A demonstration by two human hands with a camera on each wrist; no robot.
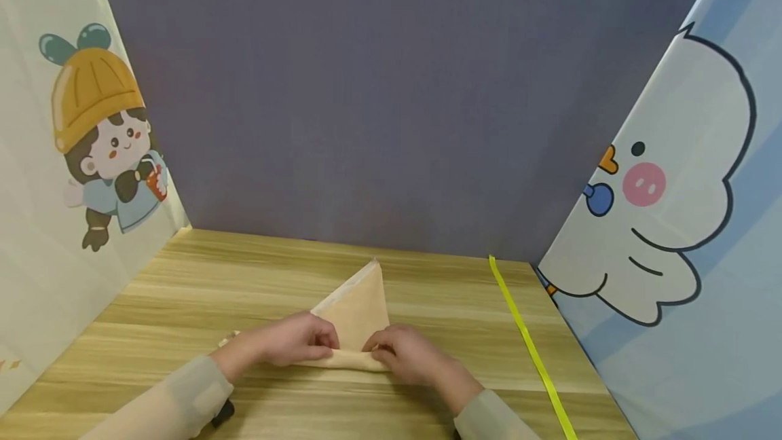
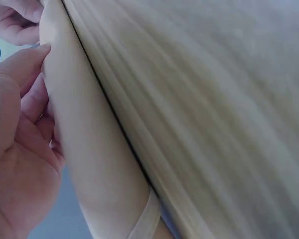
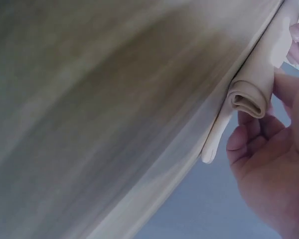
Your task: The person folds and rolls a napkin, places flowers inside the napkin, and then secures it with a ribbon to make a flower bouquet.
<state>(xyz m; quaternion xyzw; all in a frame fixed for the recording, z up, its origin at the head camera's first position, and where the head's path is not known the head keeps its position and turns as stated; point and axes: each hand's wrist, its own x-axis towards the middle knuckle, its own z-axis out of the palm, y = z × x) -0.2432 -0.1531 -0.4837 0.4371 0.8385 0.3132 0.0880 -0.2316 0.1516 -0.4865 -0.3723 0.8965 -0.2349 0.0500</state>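
Observation:
A beige cloth [image 1: 360,307] lies on the wooden table, its near part wound into a roll and its far part flat, tapering to a point. My left hand [image 1: 299,339] grips the roll [image 1: 348,360] left of its middle, thumb on the near side. At the roll's right end, my right hand [image 1: 408,355] holds it with curled fingers. The right wrist view shows the spiral layers at the end of the roll [image 3: 254,94], close beside the right hand [image 3: 274,169]. In the left wrist view the roll [image 2: 89,129] runs along the left hand [image 2: 20,134].
A yellow strip [image 1: 531,341] runs down the right side of the wooden table [image 1: 244,270]. A dark object [image 1: 223,414] shows beside the left sleeve, and a small pale thing [image 1: 229,338] behind the left wrist. A grey-purple panel [image 1: 366,100] closes the back; cartoon-printed panels flank both sides.

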